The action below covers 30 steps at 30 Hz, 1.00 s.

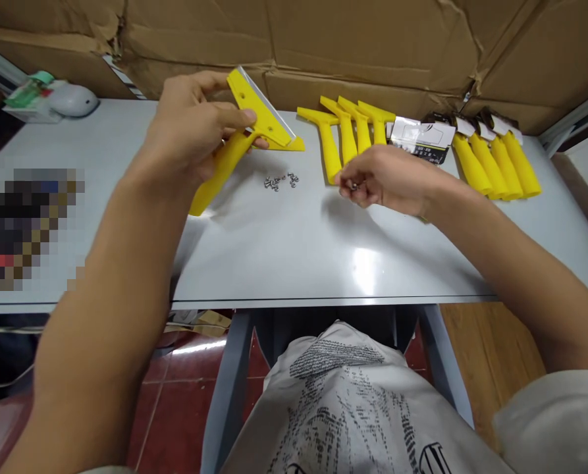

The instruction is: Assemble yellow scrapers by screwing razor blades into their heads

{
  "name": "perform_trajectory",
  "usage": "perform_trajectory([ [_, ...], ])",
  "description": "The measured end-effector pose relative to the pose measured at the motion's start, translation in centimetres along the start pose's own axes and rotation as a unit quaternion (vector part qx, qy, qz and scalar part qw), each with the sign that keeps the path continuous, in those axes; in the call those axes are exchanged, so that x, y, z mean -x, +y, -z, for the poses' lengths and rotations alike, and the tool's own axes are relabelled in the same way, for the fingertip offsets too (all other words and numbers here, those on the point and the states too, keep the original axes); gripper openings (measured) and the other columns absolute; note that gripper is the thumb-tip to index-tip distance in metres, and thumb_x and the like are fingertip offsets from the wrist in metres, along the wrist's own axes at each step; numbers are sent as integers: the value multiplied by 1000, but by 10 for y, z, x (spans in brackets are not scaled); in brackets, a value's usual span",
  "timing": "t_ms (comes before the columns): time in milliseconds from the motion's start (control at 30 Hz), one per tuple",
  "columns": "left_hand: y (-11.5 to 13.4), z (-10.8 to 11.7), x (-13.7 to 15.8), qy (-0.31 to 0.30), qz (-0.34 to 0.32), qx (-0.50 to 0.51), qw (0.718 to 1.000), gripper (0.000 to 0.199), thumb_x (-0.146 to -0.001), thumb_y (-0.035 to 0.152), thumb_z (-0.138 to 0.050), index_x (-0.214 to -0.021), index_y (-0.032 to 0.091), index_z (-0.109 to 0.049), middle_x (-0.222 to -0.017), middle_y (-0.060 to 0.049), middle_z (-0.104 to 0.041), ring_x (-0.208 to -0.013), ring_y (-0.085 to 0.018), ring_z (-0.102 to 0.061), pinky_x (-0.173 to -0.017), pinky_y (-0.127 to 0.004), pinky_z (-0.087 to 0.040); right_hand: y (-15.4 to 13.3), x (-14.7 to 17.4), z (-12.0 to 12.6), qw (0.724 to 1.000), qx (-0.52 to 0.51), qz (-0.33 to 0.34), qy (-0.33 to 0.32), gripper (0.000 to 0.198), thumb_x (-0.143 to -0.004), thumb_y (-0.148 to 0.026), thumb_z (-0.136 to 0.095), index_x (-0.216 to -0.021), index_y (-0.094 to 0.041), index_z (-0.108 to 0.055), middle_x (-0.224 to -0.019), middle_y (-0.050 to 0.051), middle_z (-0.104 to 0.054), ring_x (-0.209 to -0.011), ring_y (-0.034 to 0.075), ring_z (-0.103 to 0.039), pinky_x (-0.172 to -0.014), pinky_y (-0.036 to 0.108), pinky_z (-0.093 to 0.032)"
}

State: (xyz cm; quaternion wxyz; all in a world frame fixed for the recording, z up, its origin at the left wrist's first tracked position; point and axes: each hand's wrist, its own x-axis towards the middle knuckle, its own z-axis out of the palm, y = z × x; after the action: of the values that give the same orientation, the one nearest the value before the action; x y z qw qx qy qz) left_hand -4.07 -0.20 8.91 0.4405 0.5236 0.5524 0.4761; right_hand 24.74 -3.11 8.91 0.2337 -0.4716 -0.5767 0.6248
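In my left hand (195,122) is a yellow scraper (257,105), tilted, its head up to the right with a metal blade strip along the edge and its handle pointing down to the left. Two holes show in the scraper's head. My right hand (380,174) is closed, its fingertips around a small metal screw (354,186) that is partly hidden. Between the hands, a loose group of small screws (276,182) lies on the white table (274,257). Just behind my right hand are several yellow scraper handles (329,148) in a row.
Several more yellow scrapers (496,164) with dark card sleeves lie at the right. A black-and-white card package (419,138) is beside them. A white rounded object (73,99) and a clear green-lidded box (29,99) stand far left. Cardboard (347,49) lines the back edge.
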Motion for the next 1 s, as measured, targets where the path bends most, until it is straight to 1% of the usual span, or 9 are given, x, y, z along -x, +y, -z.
perform_trajectory([
  [67, 2, -11, 12, -23, -23, 14, 999, 70, -61, 35, -114, -122, 30, -80, -83, 7, -88, -93, -29, -85, -101, -53, -69, 16, 13, 8, 987, 156, 39, 22, 22, -99, -7, -62, -87, -20, -73, -93, 11, -76, -76, 20, -57, -68, 35, -40],
  [100, 3, -18, 19, -36, -30, 19, 999, 69, -63, 33, -113, -124, 29, -82, -84, 6, -88, -87, -28, -84, -97, -53, -70, 25, 19, 11, 968, 238, 69, 41, 26, -97, -2, -59, -92, -20, -77, -96, 10, -79, -81, 21, -61, -74, 36, -45],
  [167, 4, -32, 33, -63, -32, 19, 997, 72, -63, 28, -113, -130, 27, -85, -90, 2, -91, -81, -27, -83, -90, -50, -71, 42, 26, 16, 915, 373, 131, 74, 41, -91, 7, -54, -107, -20, -80, -104, 10, -82, -91, 24, -68, -85, 37, -51],
  [267, -1, -49, 50, -116, -24, 1, 993, 63, -73, 34, -112, -128, 23, -85, -101, -6, -92, -90, -31, -88, -90, -48, -73, 61, 31, 21, 835, 510, 197, 67, 50, -93, 10, -46, -121, -17, -79, -119, 15, -82, -97, 26, -71, -91, 39, -53],
  [333, -8, -55, 55, -144, -18, -25, 989, 54, -83, 36, -108, -128, 20, -82, -102, -8, -89, -96, -34, -90, -94, -49, -75, 67, 34, 24, 792, 565, 229, 39, 48, -102, 6, -43, -125, -14, -80, -127, 19, -79, -98, 27, -70, -91, 40, -52],
  [433, -17, -60, 58, -161, -4, -66, 985, 40, -96, 29, -98, -129, 18, -79, -106, -9, -86, -94, -32, -90, -101, -51, -75, 67, 39, 32, 764, 591, 256, 24, 45, -111, -1, -41, -129, -14, -80, -125, 19, -78, -98, 26, -67, -90, 40, -50],
  [600, -17, -65, 62, -186, 8, -72, 980, 25, -92, 31, -98, -107, 19, -83, -100, -9, -89, -85, -27, -87, -89, -45, -75, 65, 40, 45, 731, 627, 265, 54, 37, -116, -9, -47, -123, -17, -83, -117, 16, -78, -96, 25, -64, -87, 40, -46],
  [733, -19, -67, 61, -210, 12, -73, 975, 31, -90, 41, -104, -102, 22, -82, -96, -8, -88, -85, -28, -88, -91, -47, -78, 66, 40, 48, 739, 616, 270, 53, 38, -116, -12, -49, -120, -20, -85, -114, 14, -79, -98, 26, -66, -86, 42, -46],
  [1000, -28, -67, 58, -193, 16, -67, 979, 41, -85, 38, -112, -108, 22, -83, -96, -6, -89, -86, -32, -92, -91, -48, -81, 64, 42, 48, 824, 475, 284, 118, 28, -117, -29, -63, -108, -28, -89, -108, 10, -85, -101, 29, -75, -96, 45, -53],
])
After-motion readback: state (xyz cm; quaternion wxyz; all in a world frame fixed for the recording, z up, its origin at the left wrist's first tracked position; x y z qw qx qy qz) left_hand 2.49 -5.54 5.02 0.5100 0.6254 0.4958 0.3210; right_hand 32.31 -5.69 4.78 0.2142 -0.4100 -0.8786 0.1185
